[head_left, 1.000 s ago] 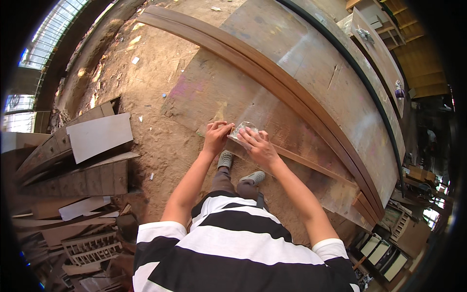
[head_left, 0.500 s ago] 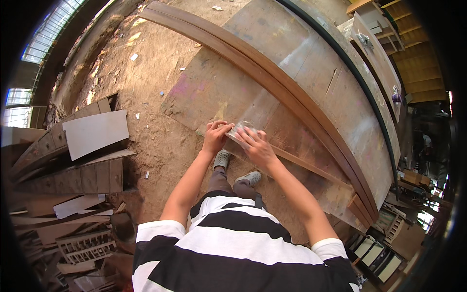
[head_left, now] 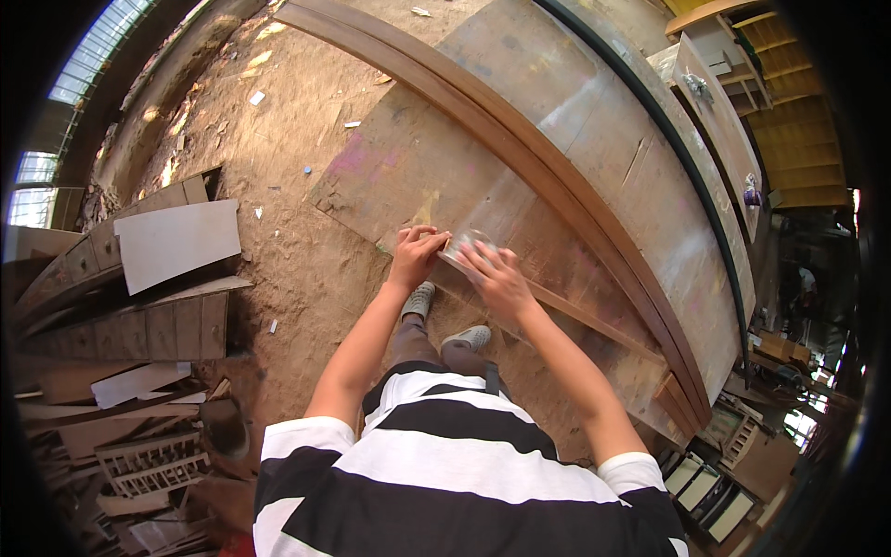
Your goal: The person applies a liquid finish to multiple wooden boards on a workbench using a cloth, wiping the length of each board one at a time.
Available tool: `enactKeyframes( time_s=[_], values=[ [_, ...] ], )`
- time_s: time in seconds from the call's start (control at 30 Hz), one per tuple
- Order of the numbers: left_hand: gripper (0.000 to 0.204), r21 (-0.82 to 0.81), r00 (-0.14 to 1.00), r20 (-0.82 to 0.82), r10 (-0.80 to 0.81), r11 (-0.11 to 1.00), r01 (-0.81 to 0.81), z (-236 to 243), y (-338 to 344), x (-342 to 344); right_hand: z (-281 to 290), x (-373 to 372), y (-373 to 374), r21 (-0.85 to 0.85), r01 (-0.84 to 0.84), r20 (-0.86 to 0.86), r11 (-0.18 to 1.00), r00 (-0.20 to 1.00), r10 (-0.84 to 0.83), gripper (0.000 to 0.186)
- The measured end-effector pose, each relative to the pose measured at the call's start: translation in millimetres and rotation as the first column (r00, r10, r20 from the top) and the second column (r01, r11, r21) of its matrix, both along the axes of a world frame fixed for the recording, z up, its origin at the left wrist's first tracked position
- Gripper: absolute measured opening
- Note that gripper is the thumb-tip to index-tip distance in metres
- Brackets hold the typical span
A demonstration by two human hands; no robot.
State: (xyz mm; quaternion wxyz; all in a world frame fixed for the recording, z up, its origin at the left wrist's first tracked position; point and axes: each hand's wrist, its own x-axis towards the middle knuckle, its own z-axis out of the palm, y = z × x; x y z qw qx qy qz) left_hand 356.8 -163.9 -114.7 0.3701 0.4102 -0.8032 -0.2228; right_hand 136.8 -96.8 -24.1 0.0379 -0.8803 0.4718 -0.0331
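A narrow wooden strip [head_left: 594,318] lies along the near edge of a worn, paint-stained work table [head_left: 371,176]. My left hand [head_left: 415,260] is at the strip's left end, its fingers closed and pinching there. Just to its right, my right hand [head_left: 503,281] lies over the strip with bent, blurred fingers. Under those fingers is a pale, see-through piece [head_left: 460,243], smeared by motion, so its kind is unclear. The two hands are close together but apart.
Long curved brown beams [head_left: 520,130] cross the table beyond my hands. A black tube [head_left: 687,158] runs farther back. Wooden drawer fronts [head_left: 158,330] with a pale sheet [head_left: 181,243] stand at left, above scrap wood [head_left: 153,464]. Small scraps dot the dirt floor [head_left: 278,195].
My right hand has shifted slightly to the right along the strip, with the pale piece under its fingers. My left hand keeps its place at the strip's end. The whole view has turned a little.
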Motion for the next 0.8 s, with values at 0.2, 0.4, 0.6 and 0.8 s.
enactKeyframes(
  time_s=[0.2, 0.4, 0.6, 0.8],
  values=[
    [0.03, 0.012, 1.0, -0.004, 0.004, 1.0, -0.004, 0, -3, 0, 0, -31, 12, 0.015, -0.01, 0.006, 1.0, 1.0, 0.009, 0.058],
    [0.029, -0.006, 0.999, -0.045, 0.008, 1.0, -0.008, 0, -2, -3, 11, -43, 23, 0.087, 0.043, -0.033, 0.995, 0.999, -0.04, 0.051],
    [0.026, 0.012, 0.999, 0.035, -0.018, 1.0, 0.018, -4, -4, 0, -1, 28, -12, 0.16, 0.261, 0.23, 0.952, 0.928, -0.293, 0.042],
    [0.026, -0.002, 1.0, -0.027, -0.007, 1.0, 0.006, -1, -4, 3, 6, -6, 26, 0.096, 0.227, 0.207, 0.969, 0.948, -0.242, 0.041]
  ],
)
